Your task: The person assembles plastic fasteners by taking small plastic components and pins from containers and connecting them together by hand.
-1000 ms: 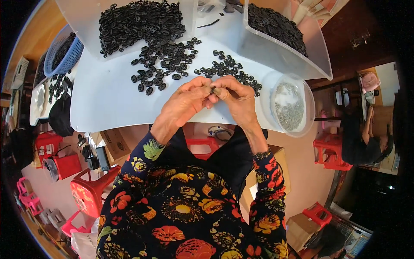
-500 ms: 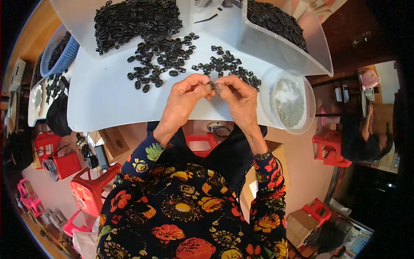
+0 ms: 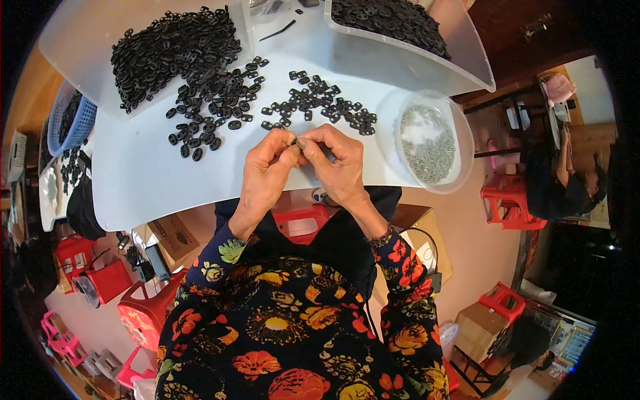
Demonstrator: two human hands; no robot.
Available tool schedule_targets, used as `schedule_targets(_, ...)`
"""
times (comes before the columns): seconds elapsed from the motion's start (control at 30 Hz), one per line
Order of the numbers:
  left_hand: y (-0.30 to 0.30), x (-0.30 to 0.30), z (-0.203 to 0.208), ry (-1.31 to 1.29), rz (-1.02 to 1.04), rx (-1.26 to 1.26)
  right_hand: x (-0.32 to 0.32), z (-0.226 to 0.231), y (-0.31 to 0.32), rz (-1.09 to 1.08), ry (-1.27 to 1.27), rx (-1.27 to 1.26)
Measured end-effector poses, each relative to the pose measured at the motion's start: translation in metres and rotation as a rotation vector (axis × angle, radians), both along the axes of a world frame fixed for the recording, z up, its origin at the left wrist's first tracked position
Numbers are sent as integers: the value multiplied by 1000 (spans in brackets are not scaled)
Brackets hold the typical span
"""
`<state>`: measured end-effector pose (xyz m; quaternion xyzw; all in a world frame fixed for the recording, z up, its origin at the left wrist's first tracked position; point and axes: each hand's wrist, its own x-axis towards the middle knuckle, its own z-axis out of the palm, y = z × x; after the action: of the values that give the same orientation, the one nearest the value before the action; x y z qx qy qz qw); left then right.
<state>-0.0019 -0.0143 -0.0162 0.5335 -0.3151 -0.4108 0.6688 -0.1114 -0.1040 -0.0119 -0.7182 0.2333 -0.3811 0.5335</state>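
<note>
My left hand and my right hand meet over the near edge of the white table. Both are closed in a pinch, fingertips touching. Between them sits a small black plastic part, mostly hidden by the fingers. Just beyond the hands lies a loose group of small black two-holed pieces. Farther left, larger black oval pieces spill out of a clear plastic bin. On the right stands a round clear tub with many small silvery metal pins.
A second clear bin with black pieces tips toward me at the back right. A thin black strip lies between the bins. At far left is a blue basket. Red stools and cardboard boxes stand below. Another person sits at far right.
The view has shifted, so the table and bins appear farther left. My hands stay together at the table's near edge, and the black part is now more covered by the fingers.
</note>
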Motion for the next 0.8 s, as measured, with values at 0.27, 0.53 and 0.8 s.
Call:
schedule_targets(0.27,2,3,4,-69,-55,45,-9,8,1,-25,-54,159)
schedule_targets(0.53,5,5,2,-225,-70,89,-35,36,-5,-29,102,-51)
schedule_targets(0.8,2,2,5,-252,-72,111,-135,57,-121,-356,683,-503)
